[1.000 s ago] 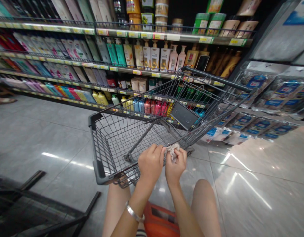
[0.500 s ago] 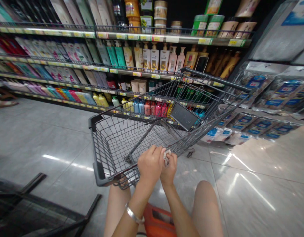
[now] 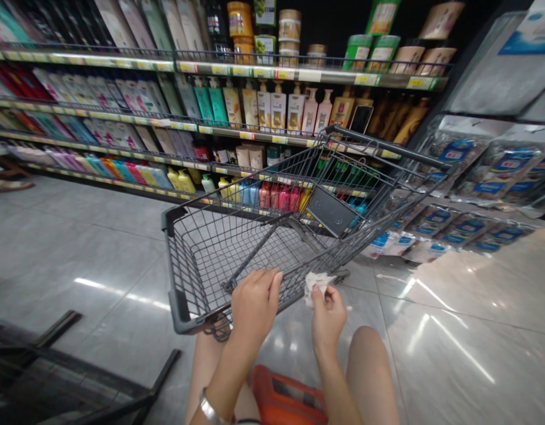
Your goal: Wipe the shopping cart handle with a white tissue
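Note:
In front of me stands a dark wire shopping cart (image 3: 196,260), its basket turned sideways. Curled over the cart's near rim is my left hand (image 3: 254,302), closed, its fingertips hidden on the far side. To the right, outside the cart, my right hand (image 3: 329,313) pinches a crumpled white tissue (image 3: 316,283) between thumb and fingers. The two hands are apart. A silver bracelet (image 3: 209,407) circles my left wrist. The cart's handle (image 3: 387,144) lies at the upper right, and a dark grey panel (image 3: 332,211) sits inside its rear end.
Shelves (image 3: 272,72) of bottles and jars run behind the cart. Packaged goods (image 3: 458,153) hang at the right. An orange plastic object (image 3: 285,401) with a slot is between my legs. Black metal bars (image 3: 55,354) stand at the lower left. At the far left shows a person's foot (image 3: 9,185).
My hands have separated: the left shifted left along the cart's rim, the right moved right with the tissue, which now shows more openly. The cart has hardly moved.

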### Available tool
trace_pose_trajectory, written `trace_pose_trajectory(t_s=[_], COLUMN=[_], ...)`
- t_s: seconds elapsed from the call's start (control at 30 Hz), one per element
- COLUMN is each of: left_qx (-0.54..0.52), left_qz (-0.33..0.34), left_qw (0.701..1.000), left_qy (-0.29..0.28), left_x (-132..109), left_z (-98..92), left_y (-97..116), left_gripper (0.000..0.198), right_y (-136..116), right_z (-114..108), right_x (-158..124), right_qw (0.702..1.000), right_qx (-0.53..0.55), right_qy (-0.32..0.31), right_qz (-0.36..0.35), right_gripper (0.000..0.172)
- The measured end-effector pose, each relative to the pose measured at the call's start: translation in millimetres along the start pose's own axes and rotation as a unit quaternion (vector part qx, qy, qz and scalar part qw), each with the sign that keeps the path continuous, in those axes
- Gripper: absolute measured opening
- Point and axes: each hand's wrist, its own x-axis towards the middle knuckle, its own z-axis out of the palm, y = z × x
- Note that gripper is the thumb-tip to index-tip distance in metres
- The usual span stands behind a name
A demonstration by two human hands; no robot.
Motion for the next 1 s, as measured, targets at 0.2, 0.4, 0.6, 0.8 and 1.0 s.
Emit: trace_pose_trajectory(t_s=[0.2,0.4,0.6,0.8,1.0], left_qx=[0.031,0.035,0.032,0.034,0.044], left_qz=[0.019,0.033,0.035,0.033,0.023], left_qw=[0.999,0.999,0.998,0.998,0.999], left_qy=[0.024,0.026,0.032,0.034,0.016], left_x=[-3.2,-4.2,-4.7,-4.3,-5.3], left_z=[1.7,6.0,6.2,6.7,6.3], left_y=[0.0,-0.9,-1.3,-1.6,-0.4], left_gripper=[0.028,0.028,0.026,0.027,0.027], right_y=[-30.4,-20.3,-28.5,-30.8,-25.4], right_z=[27.5,35.7,30.6,29.0,29.2], right_x=[-6.2,-15.0,-11.6,-10.1,-14.9], right_qw=[0.999,0.993,0.964,0.941,0.944], right_qx=[0.039,-0.040,-0.127,-0.172,-0.163], right_qy=[-0.012,-0.011,-0.037,-0.050,-0.043], right_qz=[-0.003,-0.109,-0.230,-0.286,-0.283], right_gripper=[0.034,0.027,0.013,0.014,0.015])
